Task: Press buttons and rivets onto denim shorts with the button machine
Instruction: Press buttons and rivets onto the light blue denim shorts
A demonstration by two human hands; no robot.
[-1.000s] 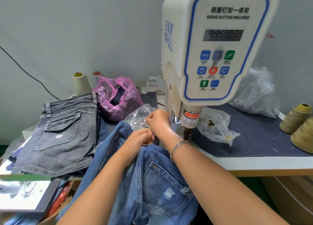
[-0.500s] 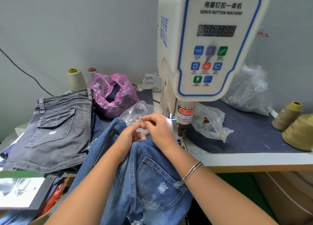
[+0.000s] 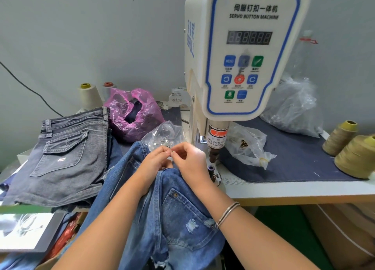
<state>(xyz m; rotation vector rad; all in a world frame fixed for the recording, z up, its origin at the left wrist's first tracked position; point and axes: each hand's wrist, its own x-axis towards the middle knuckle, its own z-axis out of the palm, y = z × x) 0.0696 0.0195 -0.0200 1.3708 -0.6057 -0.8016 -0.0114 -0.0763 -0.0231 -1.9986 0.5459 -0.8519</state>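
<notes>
Before the machine [image 3: 246, 52], at the tabletop [image 3: 284, 190] edge: both hands raised over blue shorts [image 3: 176, 219] draped off the front. Left hand [image 3: 156, 161] and right hand [image 3: 189, 160] meeting fingertip to fingertip, fingers curled, pinching a small metal piece [image 3: 172, 152] between them; whether button or rivet, cannot tell. Bracelet [image 3: 227, 214] on right wrist. Press head [image 3: 215, 156] just right of the hands, apart from them, with lower die [image 3: 211, 169] beneath. Clear bag [image 3: 162, 135] of metal parts directly behind the hands; second clear bag [image 3: 246, 146] right of the press head. Grey shorts [image 3: 67, 156] stacked far left, pink bag [image 3: 134, 113] behind them. Thread cones [image 3: 351, 148] at right on dark cloth [image 3: 294, 158].
</notes>
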